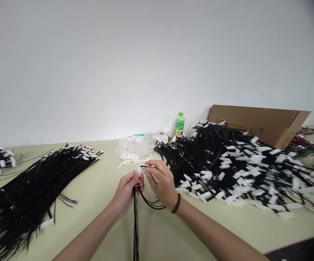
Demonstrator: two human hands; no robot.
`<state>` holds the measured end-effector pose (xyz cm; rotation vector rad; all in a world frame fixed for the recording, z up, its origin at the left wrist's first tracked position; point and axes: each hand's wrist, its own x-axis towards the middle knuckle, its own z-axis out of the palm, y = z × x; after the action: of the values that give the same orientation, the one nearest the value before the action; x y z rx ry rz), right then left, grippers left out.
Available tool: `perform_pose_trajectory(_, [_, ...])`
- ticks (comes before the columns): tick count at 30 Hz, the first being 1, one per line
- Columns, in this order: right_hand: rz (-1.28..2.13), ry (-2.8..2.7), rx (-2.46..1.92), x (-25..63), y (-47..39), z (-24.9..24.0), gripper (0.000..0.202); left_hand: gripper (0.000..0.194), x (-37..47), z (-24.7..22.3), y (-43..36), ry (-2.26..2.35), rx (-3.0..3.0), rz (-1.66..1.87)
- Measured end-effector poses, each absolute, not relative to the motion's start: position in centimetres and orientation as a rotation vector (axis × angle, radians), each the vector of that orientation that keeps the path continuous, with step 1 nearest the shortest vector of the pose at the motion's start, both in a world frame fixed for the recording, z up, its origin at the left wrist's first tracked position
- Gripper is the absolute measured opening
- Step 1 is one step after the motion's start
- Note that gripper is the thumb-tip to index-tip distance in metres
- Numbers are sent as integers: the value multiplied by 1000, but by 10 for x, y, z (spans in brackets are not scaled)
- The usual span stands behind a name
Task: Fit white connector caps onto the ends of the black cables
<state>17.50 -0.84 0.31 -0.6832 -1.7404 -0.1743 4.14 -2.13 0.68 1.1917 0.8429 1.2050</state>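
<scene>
Near the middle of the table, my left hand [124,193] is closed around a small white plastic connector [139,169] with its thumb and fingers. Black wires [135,228] hang from that hand toward the table's front edge, and some loop right under my other hand. My right hand [160,181] pinches the thin end of a black wire [146,166] between thumb and fingertips. The tip of this wire is at the upper part of the white connector; whether it is inserted cannot be made out. Just behind my hands lie several loose white connectors [129,157].
A clear plastic bag [137,144] of white connectors stands behind. Black wires with white ends are piled at right [213,152] and at left [37,185]. A green-capped bottle [179,125] and a cardboard box [257,121] stand by the wall.
</scene>
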Motion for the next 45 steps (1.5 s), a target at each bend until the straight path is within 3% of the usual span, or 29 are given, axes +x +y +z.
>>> perform_pose_trajectory(45, [-212,-1838,-646,179,0,-1,16,36,43,9,-23,871,1496,1175])
